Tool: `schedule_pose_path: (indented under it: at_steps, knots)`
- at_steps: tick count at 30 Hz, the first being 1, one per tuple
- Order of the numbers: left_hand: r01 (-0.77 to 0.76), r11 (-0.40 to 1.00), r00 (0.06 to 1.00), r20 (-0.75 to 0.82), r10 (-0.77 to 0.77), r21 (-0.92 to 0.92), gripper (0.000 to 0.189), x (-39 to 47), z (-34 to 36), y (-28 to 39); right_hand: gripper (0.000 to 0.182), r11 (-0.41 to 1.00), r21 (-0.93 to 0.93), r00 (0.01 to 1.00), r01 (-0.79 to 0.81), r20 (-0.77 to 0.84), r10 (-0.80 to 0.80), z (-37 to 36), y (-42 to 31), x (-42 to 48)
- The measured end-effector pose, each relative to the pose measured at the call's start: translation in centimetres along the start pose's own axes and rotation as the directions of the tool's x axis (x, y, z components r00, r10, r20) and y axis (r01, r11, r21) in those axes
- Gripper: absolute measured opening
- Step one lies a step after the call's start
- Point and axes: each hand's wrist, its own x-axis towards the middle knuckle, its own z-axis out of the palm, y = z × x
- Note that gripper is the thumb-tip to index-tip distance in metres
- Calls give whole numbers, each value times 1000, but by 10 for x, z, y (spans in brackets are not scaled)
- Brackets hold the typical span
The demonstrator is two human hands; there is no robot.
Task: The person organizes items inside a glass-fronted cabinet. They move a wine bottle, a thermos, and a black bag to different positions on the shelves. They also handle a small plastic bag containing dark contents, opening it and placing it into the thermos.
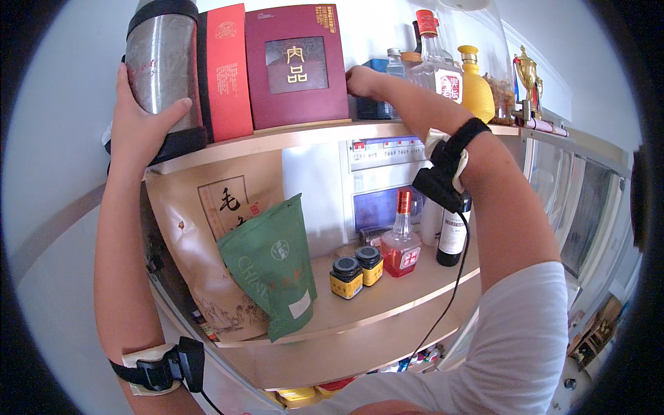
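Note:
At the left end of the top shelf, my left hand (pixel 142 122) is around the lower part of a stainless-steel thermos (pixel 163 67) with black bands. A narrow red box (pixel 228 72) stands right beside the thermos. Next to it is a wide maroon gift box (pixel 301 111) with a dark window panel and gold characters. My right hand (pixel 365 83) is at the maroon box's right edge, fingers curled; its fingertips are hidden, so I cannot tell how it touches the box. Behind my right wrist is a dark blue container (pixel 371 106).
On the top shelf (pixel 280 134) stand a clear liquor bottle (pixel 433 62), a yellow bottle (pixel 475 88) and a gold trophy (pixel 528 70). Below are a tan bag (pixel 181 228), a green pouch (pixel 275 264), two small jars (pixel 346 280), a red-capped bottle (pixel 402 244) and a wine bottle (pixel 454 238). A cable (pixel 456 290) hangs from my right forearm.

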Motion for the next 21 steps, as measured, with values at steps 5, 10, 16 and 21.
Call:
schedule_pose_path:
  at_steps: [5, 10, 16, 21]
  knots:
    - [6, 1000, 1000, 7, -6, 30, 107, -2, 3, 1, 21, 994, 108, 937, -31, 348, -9, -14, 9, 16]
    - [-2, 1000, 1000, -2, 2, -6, 108, -2, 2, 1, 17, 832, 474, 890, -290, 454, 52, 10, 42, 39]
    - [83, 997, 996, 44, -82, -6, 108, -5, -2, 11, 14, 997, -78, 979, -9, 202, 25, 16, 30, 41]
    - [60, 998, 997, 44, -60, -2, 106, -3, -1, 6, 28, 795, -605, 996, 55, 89, -2, -2, -6, 21]
